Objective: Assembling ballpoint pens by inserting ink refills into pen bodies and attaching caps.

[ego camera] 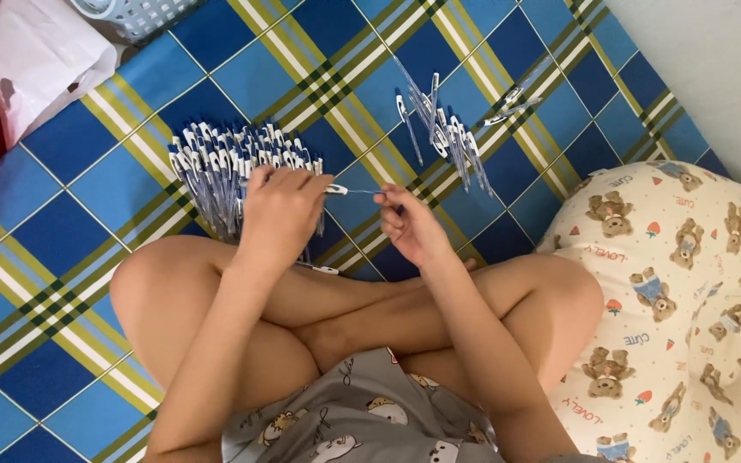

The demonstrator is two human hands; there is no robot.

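A blue plaid mat (62, 146) lies under my crossed legs. My left hand (280, 210) pinches a pen (336, 189) by its barrel, long axis running nine to three; my right hand (409, 225) pinches its thin refill (364, 192). A heap of pens (216, 167) sits at ten o'clock, loose pen barrels (443, 129) at one.

Pen in hand: a thin, clear pen (355, 190) with a white end, lying level, held between both hands near the centre of the view.
Big heap: blue-and-white pens (231, 167) fanned on the checked mat at ten o'clock.
Small heap: clear pen barrels (441, 129), loosely scattered at one o'clock.
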